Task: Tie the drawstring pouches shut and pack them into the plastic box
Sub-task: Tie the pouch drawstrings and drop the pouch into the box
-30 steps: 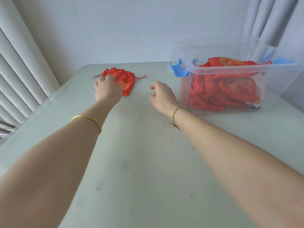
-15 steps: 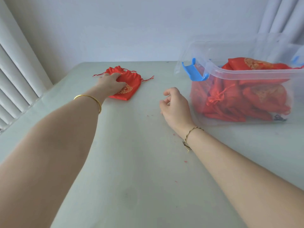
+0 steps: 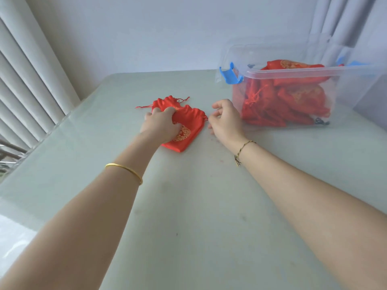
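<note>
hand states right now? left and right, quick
left hand: closed, fingers curled into the red pouch, gripping it.
right hand: open, fingers loosely curled beside the pouch, holding nothing.

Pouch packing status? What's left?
Done: several red pouches sit in the plastic box. In hand: the left hand grips the one pouch on the table, drawstrings loose; the right hand hovers beside it, empty. Left: tie that pouch and pack it.
</note>
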Tool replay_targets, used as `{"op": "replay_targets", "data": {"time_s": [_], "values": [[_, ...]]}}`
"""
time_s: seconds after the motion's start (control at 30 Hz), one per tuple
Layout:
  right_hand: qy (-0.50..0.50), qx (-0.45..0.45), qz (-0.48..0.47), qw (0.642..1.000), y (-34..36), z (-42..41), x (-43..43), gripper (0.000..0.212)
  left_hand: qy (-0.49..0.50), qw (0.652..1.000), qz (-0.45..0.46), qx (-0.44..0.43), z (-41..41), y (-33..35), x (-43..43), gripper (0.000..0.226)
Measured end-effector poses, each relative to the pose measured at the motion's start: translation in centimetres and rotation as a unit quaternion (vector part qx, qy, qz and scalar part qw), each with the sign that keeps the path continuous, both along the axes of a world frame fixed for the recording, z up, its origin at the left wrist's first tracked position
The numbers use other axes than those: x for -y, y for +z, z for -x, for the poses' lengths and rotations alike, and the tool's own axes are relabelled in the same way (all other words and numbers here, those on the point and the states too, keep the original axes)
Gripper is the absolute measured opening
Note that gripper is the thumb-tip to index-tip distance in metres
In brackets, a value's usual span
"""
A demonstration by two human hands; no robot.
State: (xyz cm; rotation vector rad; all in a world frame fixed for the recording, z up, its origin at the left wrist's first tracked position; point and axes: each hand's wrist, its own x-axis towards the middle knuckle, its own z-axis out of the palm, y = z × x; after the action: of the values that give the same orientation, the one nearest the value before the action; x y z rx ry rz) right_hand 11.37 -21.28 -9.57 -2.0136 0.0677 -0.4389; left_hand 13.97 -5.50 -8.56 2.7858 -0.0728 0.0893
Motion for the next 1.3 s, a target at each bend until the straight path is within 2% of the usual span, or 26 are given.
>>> {"op": "replay_targets", "data": {"time_s": [0.1, 0.27, 0.37, 0.47, 0.6, 0.7, 0.77, 0.87, 1.03, 1.17, 1.3], "values": [[0.016, -0.011, 0.011, 1.0, 0.0, 2.5, 1.4, 0.03, 0.028, 0.998, 0.053, 0.037, 3.1, -0.2, 1.5, 0.045], [0.031, -0.008, 0.043, 0.999, 1.1, 5.5, 3.7, 0.031, 0.044, 0.976, 0.087, 0.194, 6.2, 0.0, 3.3, 0.025], [0.046, -0.008, 0.072, 0.996, 2.3, 6.5, 4.8, 0.04, 0.016, 0.961, 0.174, 0.216, 7.3, 1.3, 4.1, 0.02], [0.105, -0.018, 0.083, 0.991, 4.1, 7.4, 5.9, 0.049, -0.052, 0.926, 0.321, 0.189, 8.8, 2.9, 5.3, 0.013], [0.139, 0.019, 0.08, 0.987, 6.7, 8.0, 7.5, 0.022, -0.115, 0.861, 0.49, 0.074, 10.6, 4.1, 6.6, 0.014], [0.146, 0.053, 0.11, 0.982, 7.8, 8.1, 8.8, 0.018, -0.18, 0.807, 0.561, -0.035, 11.0, 4.7, 7.2, 0.016], [0.156, 0.043, 0.128, 0.979, 8.2, 8.3, 9.2, 0.02, -0.198, 0.785, 0.582, -0.069, 11.0, 5.1, 7.4, 0.008], [0.186, 0.025, 0.137, 0.973, 8.4, 8.4, 9.1, 0.022, -0.185, 0.767, 0.611, -0.062, 10.9, 5.3, 7.5, 0.01], [0.18, 0.007, 0.123, 0.976, 8.0, 8.6, 9.2, 0.027, -0.144, 0.758, 0.635, -0.037, 10.3, 4.5, 7.3, 0.017], [0.172, -0.027, 0.097, 0.98, 8.0, 8.9, 10.3, 0.01, -0.122, 0.753, 0.647, -0.02, 10.1, 4.7, 7.0, 0.017], [0.139, -0.012, 0.097, 0.986, 8.1, 9.1, 10.7, 0.018, -0.105, 0.771, 0.629, 0.008, 9.8, 4.4, 6.8, 0.013]]}}
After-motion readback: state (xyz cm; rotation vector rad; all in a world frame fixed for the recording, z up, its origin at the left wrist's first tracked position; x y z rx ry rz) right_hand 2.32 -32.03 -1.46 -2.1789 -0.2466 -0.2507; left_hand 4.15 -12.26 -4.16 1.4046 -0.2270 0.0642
